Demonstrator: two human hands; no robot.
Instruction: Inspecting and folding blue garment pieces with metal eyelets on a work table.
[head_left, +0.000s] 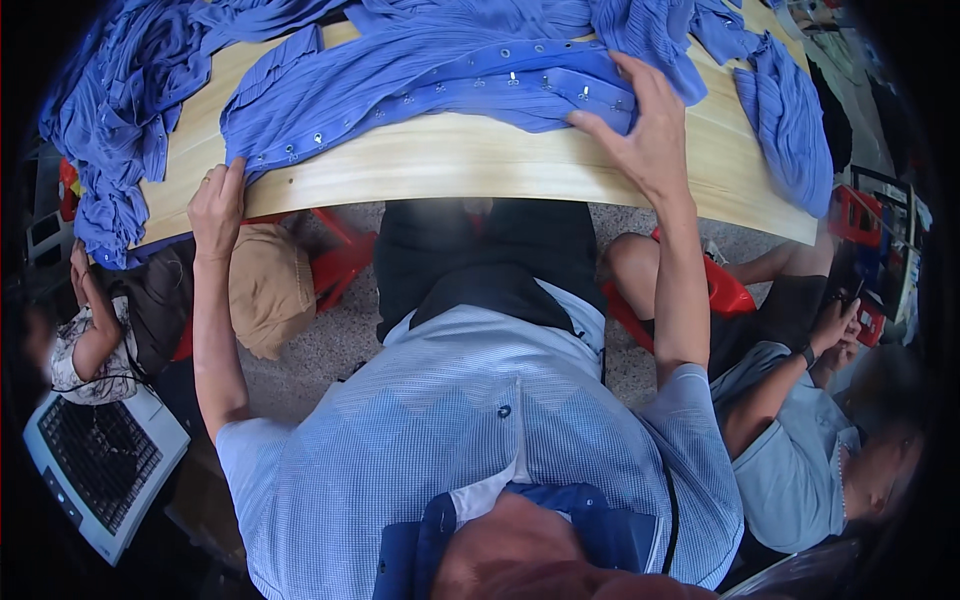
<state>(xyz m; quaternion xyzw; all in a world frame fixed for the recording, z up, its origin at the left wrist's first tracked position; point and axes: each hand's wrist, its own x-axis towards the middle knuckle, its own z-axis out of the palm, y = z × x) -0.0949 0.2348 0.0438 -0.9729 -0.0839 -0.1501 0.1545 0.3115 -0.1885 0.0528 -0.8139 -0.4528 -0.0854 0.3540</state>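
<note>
A blue crinkled shirt [420, 85] lies spread on the pale wooden table, its front band running in a curve near the edge. Small metal fasteners or buttons, too small to tell which, dot that band in rows. At the band's left end, my left hand [217, 205] is closed in a pinch on the cloth corner, a ring on one finger. Over its right end rests my right hand [652, 135], thumb and fingers stretched apart and touching the fabric from both sides of the band.
More blue garments heap on the table [450, 165] at left, back and right. One person [800, 440] sits at the right on a red stool, another [95, 345] at the left. A white keyboard-like machine [105, 465] stands lower left. Red stools [345, 260] show under the table.
</note>
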